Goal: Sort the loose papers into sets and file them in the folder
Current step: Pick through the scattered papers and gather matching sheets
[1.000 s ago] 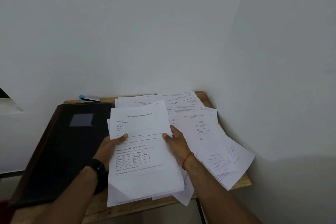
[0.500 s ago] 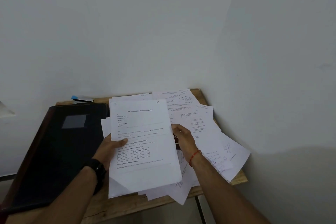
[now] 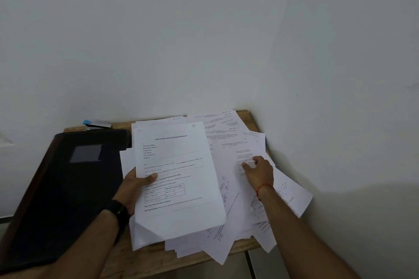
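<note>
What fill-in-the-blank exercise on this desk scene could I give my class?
The left hand grips a printed sheet with its ____ on top of the page. The black folder lies to the ____ of that sheet. The right hand, on the loose papers, has a ____ thread at its wrist.
Missing words: thumb; left; red.

On the table point(image 3: 145, 263): folder point(image 3: 68, 188) left, loose papers point(image 3: 233, 142) right.
The left hand point(image 3: 133, 186) holds a sheaf point(image 3: 179, 210) between them; the right hand point(image 3: 259, 173) touches the loose papers farther right, near the wall point(image 3: 340, 120).
</note>
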